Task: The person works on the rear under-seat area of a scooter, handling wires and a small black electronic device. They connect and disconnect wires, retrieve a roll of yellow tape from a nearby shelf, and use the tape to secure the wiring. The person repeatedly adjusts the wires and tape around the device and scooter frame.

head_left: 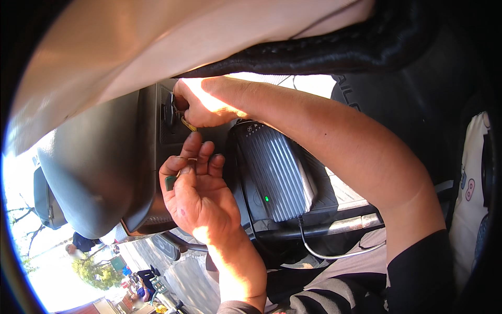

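My right hand (206, 103) reaches to a dark panel (171, 137) below the seat, its fingers closed beside a black fitting (168, 109), with a small yellow piece (188, 125) showing under them; what they grip is unclear. My left hand (198, 193) is palm up just below, thumb and finger pinched on a small green item (170, 182), the other fingers curled loosely. To their right, under my right forearm, lies a black ribbed charger box (277, 172) with a lit green lamp and cables attached.
A black scooter seat (94, 167) is at left, a beige cover (104, 42) with black edge overhead. A metal bar (340, 227) and grey cable (329, 256) run below the box. A pale printed cloth (470, 193) hangs at right. People (145, 288) are in the lower-left background.
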{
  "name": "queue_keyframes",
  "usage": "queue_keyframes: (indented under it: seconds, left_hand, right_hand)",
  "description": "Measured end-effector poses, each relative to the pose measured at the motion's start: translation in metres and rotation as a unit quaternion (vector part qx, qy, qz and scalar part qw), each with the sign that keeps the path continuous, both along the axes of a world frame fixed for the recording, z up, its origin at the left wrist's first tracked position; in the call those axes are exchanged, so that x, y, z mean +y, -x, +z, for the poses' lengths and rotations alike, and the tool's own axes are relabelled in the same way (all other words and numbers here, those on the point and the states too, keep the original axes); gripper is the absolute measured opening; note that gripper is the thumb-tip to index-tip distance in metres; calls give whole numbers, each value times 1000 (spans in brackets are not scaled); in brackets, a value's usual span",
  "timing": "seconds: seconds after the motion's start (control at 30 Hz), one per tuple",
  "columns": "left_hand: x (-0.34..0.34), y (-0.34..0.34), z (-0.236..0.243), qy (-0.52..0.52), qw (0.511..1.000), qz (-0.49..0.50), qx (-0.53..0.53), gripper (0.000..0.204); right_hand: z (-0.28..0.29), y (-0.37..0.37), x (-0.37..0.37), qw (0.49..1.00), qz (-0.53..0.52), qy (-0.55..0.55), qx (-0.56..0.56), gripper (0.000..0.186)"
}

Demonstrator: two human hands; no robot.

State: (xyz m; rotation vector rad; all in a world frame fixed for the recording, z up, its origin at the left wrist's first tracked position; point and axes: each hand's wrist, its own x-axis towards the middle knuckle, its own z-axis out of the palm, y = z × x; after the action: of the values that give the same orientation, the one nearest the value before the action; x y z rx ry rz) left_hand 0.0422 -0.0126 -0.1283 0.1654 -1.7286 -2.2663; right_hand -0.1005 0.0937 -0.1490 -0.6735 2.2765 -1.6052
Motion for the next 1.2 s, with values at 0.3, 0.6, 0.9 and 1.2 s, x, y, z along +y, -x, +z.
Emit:
queue_keyframes:
  seconds: [0.3,0.6,0.9,1.2]
  left_hand:
    - [5,20,-10,-35,997,-11,-73,15]
    - [15,35,-10,-37,992,21,-120,11]
    - [20,30,-18,-8,989,50,-141,26]
    - [12,6,-28,51,986,52,-152,41]
  right_hand:
    - [-6,3,1,982,-33,105,153,26]
    - [-4,7,2,988,14,74,133,24]
    - [-15,13,-12,970,-41,74,229,18]
    - [-14,-1,-17,957,-79,130,246,10]
